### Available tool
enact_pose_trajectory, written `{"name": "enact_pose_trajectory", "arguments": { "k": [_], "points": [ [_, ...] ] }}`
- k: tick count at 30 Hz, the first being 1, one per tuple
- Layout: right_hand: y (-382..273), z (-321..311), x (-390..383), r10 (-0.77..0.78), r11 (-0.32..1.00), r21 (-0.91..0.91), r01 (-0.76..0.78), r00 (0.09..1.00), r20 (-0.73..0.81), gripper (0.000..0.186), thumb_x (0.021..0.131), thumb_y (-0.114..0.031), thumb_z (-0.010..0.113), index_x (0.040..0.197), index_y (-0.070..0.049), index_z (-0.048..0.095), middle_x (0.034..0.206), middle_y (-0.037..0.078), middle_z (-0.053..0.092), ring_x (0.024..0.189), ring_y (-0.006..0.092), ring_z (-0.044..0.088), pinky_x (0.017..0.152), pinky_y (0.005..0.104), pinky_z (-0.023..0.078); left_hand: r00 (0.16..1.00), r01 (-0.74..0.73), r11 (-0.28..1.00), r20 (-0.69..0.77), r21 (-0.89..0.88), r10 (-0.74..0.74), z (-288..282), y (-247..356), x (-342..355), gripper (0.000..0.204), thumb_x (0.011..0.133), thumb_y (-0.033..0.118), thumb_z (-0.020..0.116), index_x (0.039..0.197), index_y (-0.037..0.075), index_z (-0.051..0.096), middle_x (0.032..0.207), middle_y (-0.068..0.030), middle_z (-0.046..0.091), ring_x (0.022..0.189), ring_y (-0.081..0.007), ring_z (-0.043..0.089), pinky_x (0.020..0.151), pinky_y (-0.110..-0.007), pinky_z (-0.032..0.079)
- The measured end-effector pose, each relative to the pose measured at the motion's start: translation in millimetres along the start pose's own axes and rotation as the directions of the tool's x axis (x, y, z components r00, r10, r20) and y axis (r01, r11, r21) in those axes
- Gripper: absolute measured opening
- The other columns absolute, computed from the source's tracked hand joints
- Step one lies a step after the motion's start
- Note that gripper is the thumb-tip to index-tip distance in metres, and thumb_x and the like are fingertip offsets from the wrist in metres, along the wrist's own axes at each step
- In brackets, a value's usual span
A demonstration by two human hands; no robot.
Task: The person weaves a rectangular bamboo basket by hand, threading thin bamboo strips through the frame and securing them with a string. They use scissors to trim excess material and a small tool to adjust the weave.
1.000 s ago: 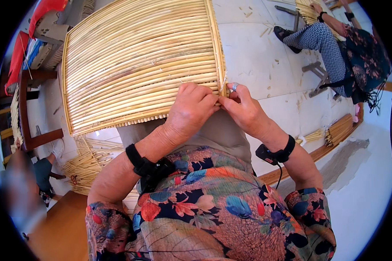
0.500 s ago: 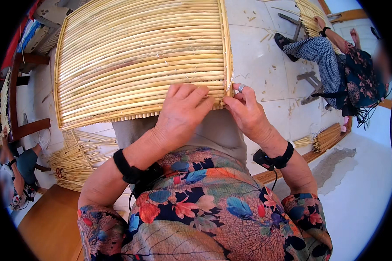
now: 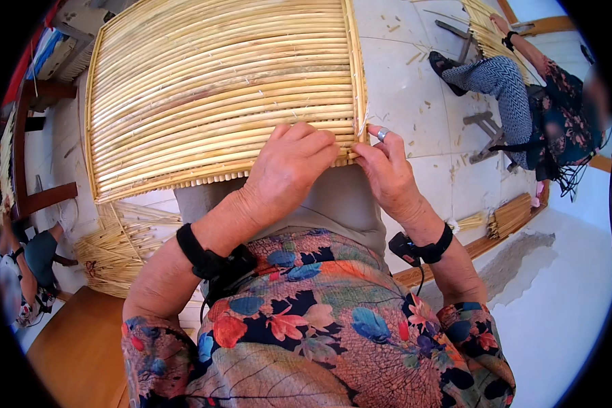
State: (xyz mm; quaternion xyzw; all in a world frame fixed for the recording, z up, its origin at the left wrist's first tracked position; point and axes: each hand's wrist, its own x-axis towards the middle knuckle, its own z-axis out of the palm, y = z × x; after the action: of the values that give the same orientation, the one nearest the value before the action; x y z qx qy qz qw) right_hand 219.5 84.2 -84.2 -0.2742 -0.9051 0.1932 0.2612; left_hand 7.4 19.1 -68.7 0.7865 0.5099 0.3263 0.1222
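Bound-stalk panel (image 3: 217, 102): across lap (image 3: 340, 204); judged light, stiff, smooth | best hold: side border (image 3: 359, 75) | left hand (image 3: 289, 160): fingers bent over stalks | right hand (image 3: 387, 170): at near-right corner | either pinch: partly hidden, cannot tell

A rectangular panel (image 3: 211, 102) of straw-coloured stalks, edged by border stalks (image 3: 354, 61), lies partly over the person's lap (image 3: 330, 197); its pale ties (image 3: 363, 127) are probably thread.
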Motion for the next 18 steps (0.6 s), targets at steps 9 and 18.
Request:
{"name": "enact_pose_trajectory", "arguments": {
  "k": [9,18],
  "points": [
    [3.1,7.6,1.1,0.022,0.999,0.025,-0.020,0.995,-0.100,0.032,0.078,0.007,0.070,0.107,-0.002,0.063,0.117,0.019,0.052,0.074,0.0221,0.065,0.062,0.0306,0.056,1.000,-0.019,1.000,0.006,-0.019,0.019,-0.8,-2.9,4.8,0.028,0.071,0.002,0.066,0.100,0.002,0.065,0.100,-0.0078,0.063,0.093,-0.0256,0.058,0.080,-0.037,0.044],
    [-2.4,7.4,11.8,0.135,0.990,0.037,-0.134,0.990,-0.036,0.027,0.080,0.003,0.070,0.105,-0.006,0.063,0.116,0.018,0.053,0.076,0.0262,0.065,0.064,0.0323,0.056,1.000,0.028,1.000,-0.003,0.015,-0.028,8.7,-4.1,12.5,0.029,0.067,0.005,0.073,0.095,0.005,0.063,0.096,-0.0069,0.060,0.091,-0.0264,0.057,0.079,-0.037,0.042]
  ]
}}
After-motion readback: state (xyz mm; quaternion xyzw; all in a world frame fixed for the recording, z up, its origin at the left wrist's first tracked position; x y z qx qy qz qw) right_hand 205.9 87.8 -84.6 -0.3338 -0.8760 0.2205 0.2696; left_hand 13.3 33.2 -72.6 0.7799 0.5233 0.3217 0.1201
